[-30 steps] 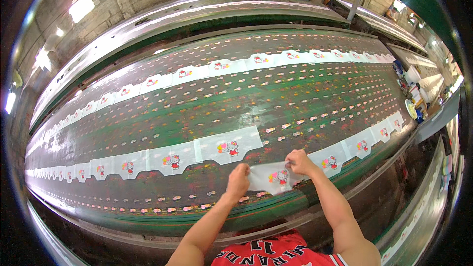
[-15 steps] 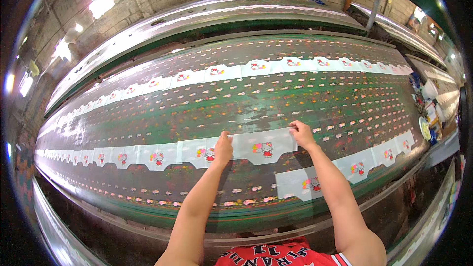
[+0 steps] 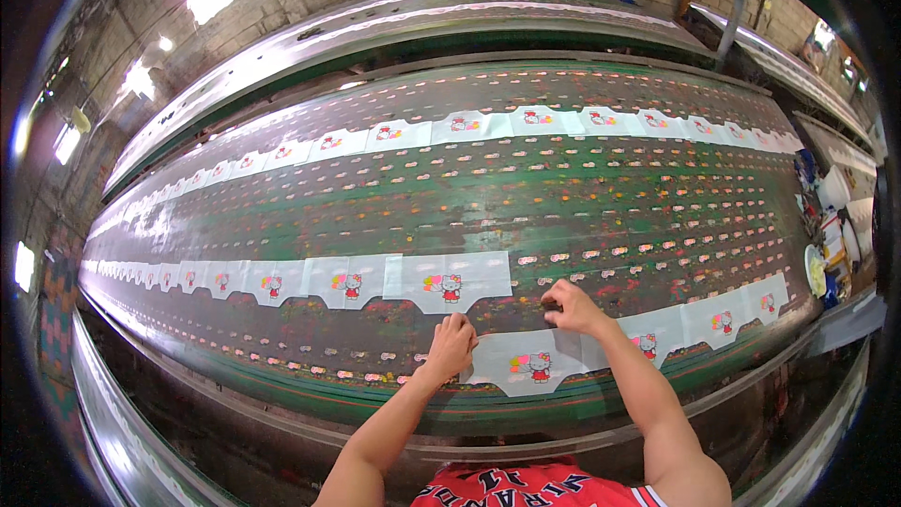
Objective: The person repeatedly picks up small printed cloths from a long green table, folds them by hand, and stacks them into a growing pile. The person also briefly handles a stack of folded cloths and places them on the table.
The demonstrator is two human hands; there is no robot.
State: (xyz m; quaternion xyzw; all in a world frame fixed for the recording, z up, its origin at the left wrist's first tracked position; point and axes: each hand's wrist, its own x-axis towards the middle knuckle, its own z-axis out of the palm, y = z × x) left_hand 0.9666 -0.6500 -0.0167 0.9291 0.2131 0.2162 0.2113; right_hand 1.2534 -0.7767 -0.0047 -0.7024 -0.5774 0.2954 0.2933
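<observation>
My left hand (image 3: pixel 452 349) rests with curled fingers beside the left corner of a white cut piece (image 3: pixel 508 366) printed with a cartoon cat in red and colored balloons; what its fingertips hold is hidden. My right hand (image 3: pixel 569 308) hovers over the bare stained table (image 3: pixel 544 216), fingers loosely bent and apart, with nothing visible in them, above that piece's top edge. Beyond my left hand, a similar piece (image 3: pixel 452 282) lies flat at the right end of a long overlapping row of printed pieces running off to the left.
Another row of printed pieces (image 3: pixel 394 134) runs along the table's back. Long tables (image 3: pixel 394 19) stand behind along a block wall. At the right end are buckets (image 3: pixel 833 190), a plate (image 3: pixel 815 268) and assorted clutter. A post (image 3: pixel 730 28) rises at back right.
The piece that both hands held a second ago now lies flat at the end of the left row. My hands have let it go and moved down toward the nearer row.
</observation>
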